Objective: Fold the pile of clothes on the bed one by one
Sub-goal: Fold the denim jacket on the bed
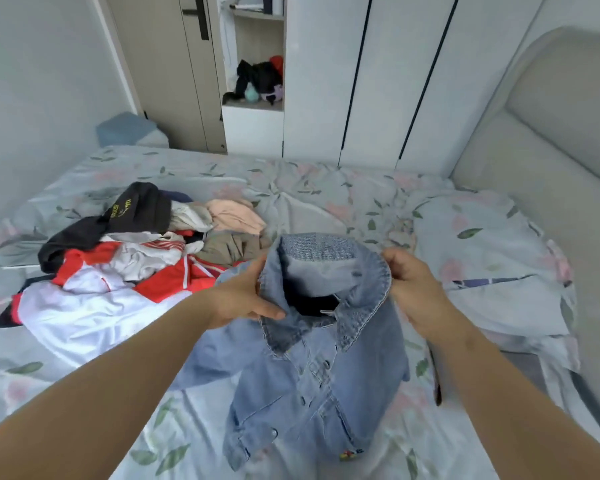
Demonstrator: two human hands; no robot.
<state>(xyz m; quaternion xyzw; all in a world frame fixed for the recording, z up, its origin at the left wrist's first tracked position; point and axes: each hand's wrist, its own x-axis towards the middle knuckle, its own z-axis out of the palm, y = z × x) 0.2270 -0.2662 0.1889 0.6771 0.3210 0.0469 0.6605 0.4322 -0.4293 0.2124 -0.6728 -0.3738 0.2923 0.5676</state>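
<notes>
A light blue denim shirt (312,382) hangs in front of me above the bed, collar up and buttoned front toward me. My left hand (243,299) pinches the collar's left side. My right hand (413,285) grips the collar's right side. The shirt's lower part droops down to the floral sheet. To the left lies the pile of clothes (136,258), with a red and white jacket, a black garment with yellow lettering, a pink piece and a khaki piece.
The bed (326,195) has a floral sheet. A pillow (482,244) in the same fabric lies to the right by the padded headboard (551,150). White wardrobe doors (378,81) and an open shelf stand beyond the bed.
</notes>
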